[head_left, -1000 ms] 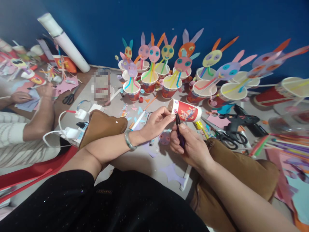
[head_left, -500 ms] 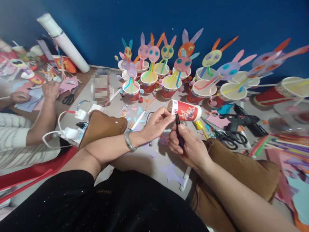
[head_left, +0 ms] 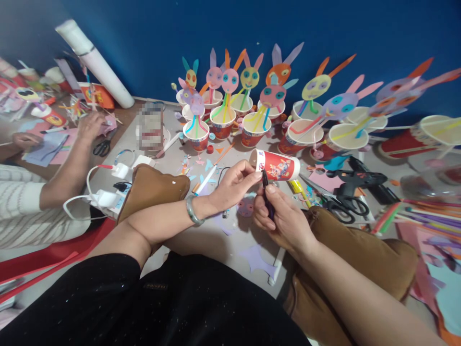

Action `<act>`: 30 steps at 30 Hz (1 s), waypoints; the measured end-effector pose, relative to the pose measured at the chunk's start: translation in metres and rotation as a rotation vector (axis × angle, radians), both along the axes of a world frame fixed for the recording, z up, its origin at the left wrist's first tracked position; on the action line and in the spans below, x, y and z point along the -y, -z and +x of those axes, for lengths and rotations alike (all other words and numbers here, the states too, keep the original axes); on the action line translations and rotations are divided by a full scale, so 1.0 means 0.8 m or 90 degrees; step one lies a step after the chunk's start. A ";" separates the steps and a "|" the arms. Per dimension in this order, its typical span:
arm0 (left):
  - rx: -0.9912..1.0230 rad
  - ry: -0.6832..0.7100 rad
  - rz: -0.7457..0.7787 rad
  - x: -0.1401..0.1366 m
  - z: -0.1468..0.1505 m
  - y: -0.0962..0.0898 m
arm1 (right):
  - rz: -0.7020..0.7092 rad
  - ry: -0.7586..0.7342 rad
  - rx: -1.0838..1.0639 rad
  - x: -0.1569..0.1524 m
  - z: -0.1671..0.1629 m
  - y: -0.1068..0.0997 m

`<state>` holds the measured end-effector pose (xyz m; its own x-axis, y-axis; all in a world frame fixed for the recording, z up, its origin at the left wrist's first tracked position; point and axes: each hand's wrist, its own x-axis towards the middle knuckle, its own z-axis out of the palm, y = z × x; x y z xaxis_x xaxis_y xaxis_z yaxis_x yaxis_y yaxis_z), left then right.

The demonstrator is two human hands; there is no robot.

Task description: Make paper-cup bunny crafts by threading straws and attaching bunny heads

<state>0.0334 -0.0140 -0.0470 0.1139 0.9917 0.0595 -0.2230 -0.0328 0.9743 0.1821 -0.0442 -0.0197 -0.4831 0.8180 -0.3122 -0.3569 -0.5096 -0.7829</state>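
A red and white paper cup [head_left: 278,165] lies on its side, its printed wall toward me. My left hand [head_left: 237,183], with a bangle [head_left: 194,211] on the wrist, is closed on the cup's left end between thumb and fingers. In my right hand [head_left: 277,206] is a slim dark pointed tool [head_left: 265,181], its kind not clear. The tool is held upright, and its tip is at the cup's wall beside my left thumb. Under the hands lies a round purple paper face [head_left: 245,206], partly hidden.
Paper cups with rabbit figures [head_left: 196,137] line the blue wall. Scissors [head_left: 344,209], a black glue gun [head_left: 363,178] and brown cushions [head_left: 360,250] lie at right. A power strip [head_left: 117,199] is at left. A co-worker's hands [head_left: 88,129] work over paper at far left.
My hands and the cup are almost still; my right hand and the tool shift very slightly. The co-worker's hands at left have moved, the nearer one up and to the right.
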 end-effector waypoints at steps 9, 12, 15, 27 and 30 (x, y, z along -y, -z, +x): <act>0.001 -0.001 -0.005 -0.001 0.000 0.002 | 0.004 0.005 0.013 0.000 0.000 0.001; 0.005 0.006 0.006 -0.001 0.000 0.001 | 0.010 0.008 0.023 0.000 0.000 0.002; -0.005 0.005 0.018 -0.001 -0.001 0.002 | 0.013 0.009 0.030 -0.001 0.000 0.003; -0.114 -0.087 0.089 -0.023 -0.023 -0.001 | 0.058 -0.028 0.120 -0.012 0.012 0.000; -0.159 -0.103 0.124 -0.025 -0.029 -0.004 | 0.045 -0.019 0.120 -0.014 0.016 -0.003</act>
<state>0.0098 0.0056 -0.0436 -0.0090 0.9709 0.2395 0.0449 -0.2389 0.9700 0.1949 -0.0328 -0.0176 -0.4460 0.8269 -0.3425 -0.1855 -0.4597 -0.8685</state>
